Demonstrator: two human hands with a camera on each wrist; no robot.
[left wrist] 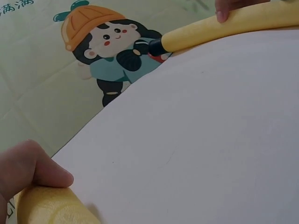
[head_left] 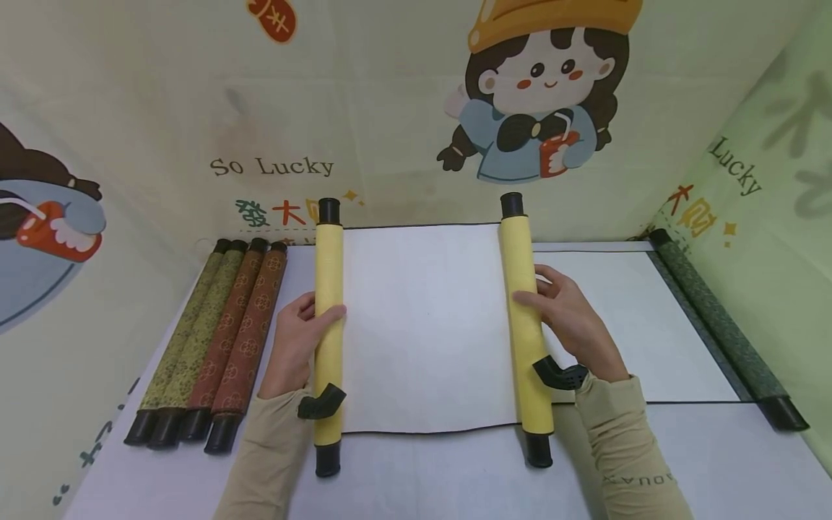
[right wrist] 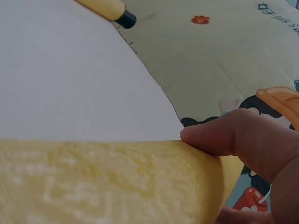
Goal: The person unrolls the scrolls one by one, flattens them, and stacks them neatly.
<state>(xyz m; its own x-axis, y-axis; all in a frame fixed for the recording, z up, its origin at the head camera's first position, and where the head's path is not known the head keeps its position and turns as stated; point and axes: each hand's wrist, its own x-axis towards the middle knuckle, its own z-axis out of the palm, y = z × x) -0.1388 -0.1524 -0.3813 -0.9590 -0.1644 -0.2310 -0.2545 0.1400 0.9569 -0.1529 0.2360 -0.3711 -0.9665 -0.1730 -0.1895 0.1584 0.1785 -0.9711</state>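
Between my hands a yellow scroll is partly unrolled, its white paper (head_left: 422, 325) stretched between two yellow rolls with black end knobs. My left hand (head_left: 302, 339) grips the left roll (head_left: 328, 274), thumb across its front and fingers behind. The right roll (head_left: 520, 267), leaning slightly, is held the same way by my right hand (head_left: 575, 314). In the left wrist view the left thumb (left wrist: 51, 172) presses on the yellow roll. The right wrist view shows the right thumb (right wrist: 219, 133) on the roll's patterned yellow surface (right wrist: 107, 182), with the paper running away from it.
Rolled scrolls lie side by side at the left, green ones (head_left: 201, 325) and red-brown ones (head_left: 250, 339). On the right, under and beyond my right arm, another white sheet (head_left: 650, 325) lies open, ending in a dark green roll (head_left: 721, 318). A printed cloth (head_left: 390, 144) hangs behind the table.
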